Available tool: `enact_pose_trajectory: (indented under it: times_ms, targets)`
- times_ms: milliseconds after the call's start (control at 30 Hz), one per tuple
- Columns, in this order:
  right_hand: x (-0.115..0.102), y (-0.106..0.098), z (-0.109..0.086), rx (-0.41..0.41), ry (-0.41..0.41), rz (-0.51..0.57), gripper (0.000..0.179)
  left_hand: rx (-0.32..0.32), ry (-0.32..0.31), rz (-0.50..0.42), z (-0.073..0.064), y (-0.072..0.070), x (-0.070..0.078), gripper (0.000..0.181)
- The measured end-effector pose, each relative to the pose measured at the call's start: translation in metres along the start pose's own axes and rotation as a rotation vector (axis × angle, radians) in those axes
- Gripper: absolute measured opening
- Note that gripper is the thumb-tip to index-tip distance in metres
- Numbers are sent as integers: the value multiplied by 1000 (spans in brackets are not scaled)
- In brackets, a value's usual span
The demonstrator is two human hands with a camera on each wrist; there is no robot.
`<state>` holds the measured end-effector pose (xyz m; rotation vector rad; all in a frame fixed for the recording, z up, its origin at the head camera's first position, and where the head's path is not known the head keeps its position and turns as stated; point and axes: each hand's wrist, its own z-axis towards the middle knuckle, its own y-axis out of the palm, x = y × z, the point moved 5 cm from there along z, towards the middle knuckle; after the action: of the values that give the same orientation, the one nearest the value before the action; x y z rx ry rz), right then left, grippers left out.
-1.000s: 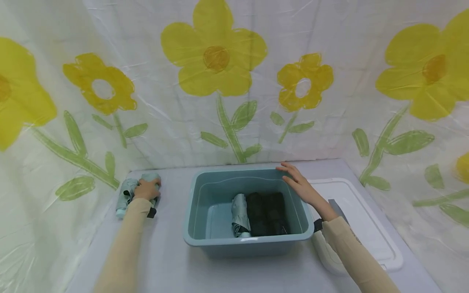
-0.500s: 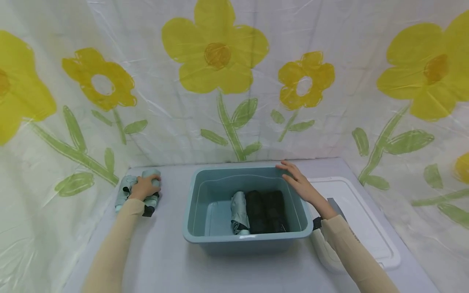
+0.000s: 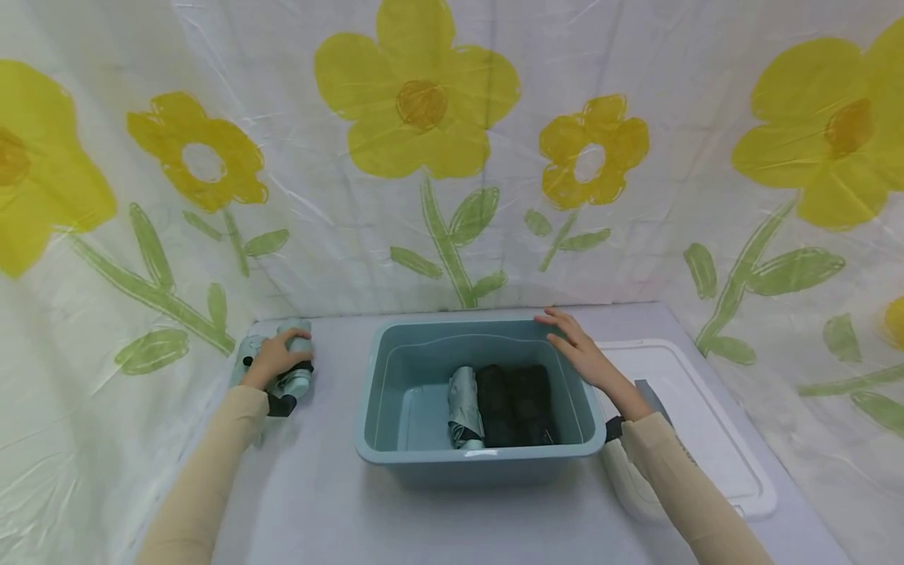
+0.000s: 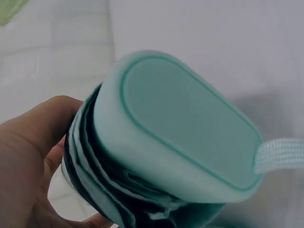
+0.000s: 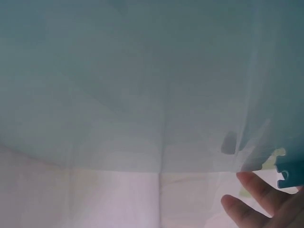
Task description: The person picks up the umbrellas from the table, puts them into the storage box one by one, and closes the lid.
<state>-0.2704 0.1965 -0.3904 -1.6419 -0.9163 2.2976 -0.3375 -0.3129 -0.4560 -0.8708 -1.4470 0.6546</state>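
My left hand (image 3: 274, 361) grips a light teal folding umbrella (image 3: 300, 381) at the table's far left. In the left wrist view, the umbrella's mint oval handle end (image 4: 190, 128) and wrist strap show, with my thumb and fingers around the folded cloth. A second teal umbrella (image 3: 249, 345) lies just left of it, partly hidden by the hand. My right hand (image 3: 582, 357) rests at the right rim of the blue-grey bin (image 3: 480, 456), fingers extended. Inside lie one teal umbrella (image 3: 463, 402) and two black rolled bundles (image 3: 496, 408) side by side, probably umbrellas.
A white lid (image 3: 713, 439) with a grey handle (image 3: 653, 400) lies to the bin's right, partly under my right forearm. Behind the table hangs a white curtain (image 3: 318, 259) with painted yellow flowers. The bin's bare floor (image 3: 422, 420) shows at its left.
My left hand has closed more around the right-hand umbrella of the pair and tilted it, so its handle end now faces forward. My right hand has stayed at the bin rim.
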Motion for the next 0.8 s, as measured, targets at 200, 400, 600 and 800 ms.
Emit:
enact_pose_trajectory:
  times_ms: [200, 400, 600, 800]
  targets:
    - [1, 0, 1, -3, 9, 2, 39, -20, 46, -92, -4, -4, 10, 51]
    - [2, 0, 1, -4, 9, 12, 39, -53, 30, -153, -7, -4, 15, 56]
    - [3, 0, 1, -11, 8, 20, 39, -71, 27, -166, -15, -4, 27, 59]
    - [4, 0, 0, -5, 0, 28, 39, -72, 38, -188, -17, -6, 38, 61]
